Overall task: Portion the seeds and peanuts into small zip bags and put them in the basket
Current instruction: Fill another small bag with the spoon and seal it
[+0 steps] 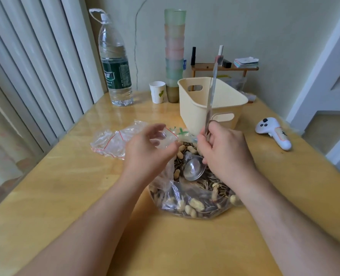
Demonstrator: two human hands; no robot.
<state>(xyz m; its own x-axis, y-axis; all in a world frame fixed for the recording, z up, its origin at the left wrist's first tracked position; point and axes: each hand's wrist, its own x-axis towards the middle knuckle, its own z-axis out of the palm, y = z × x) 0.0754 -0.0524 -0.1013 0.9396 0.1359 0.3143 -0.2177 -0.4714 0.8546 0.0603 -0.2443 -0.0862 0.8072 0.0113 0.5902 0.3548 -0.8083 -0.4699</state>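
Clear plastic small zip bag (166, 136) is pinched at the left hand (148, 148); the right hand (222, 150) grips the ladle (195, 168) beside it, bowl in the seeds and peanuts (193, 198) beneath both hands. Risk: a narrow bag mouth spills the scoop.

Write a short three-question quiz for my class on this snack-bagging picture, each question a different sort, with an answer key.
1. True or false: the right hand grips the ladle by its handle, with the bowl down in the big bag of seeds and peanuts.
2. Multiple choice: what does the left hand hold? A. a paper cup B. a small zip bag C. the water bottle
3. Short answer: where does the cream basket stand relative to the big bag?

Key
1. True.
2. B. The paper cup and water bottle stand untouched at the far side of the table.
3. Behind it, farther from the person.
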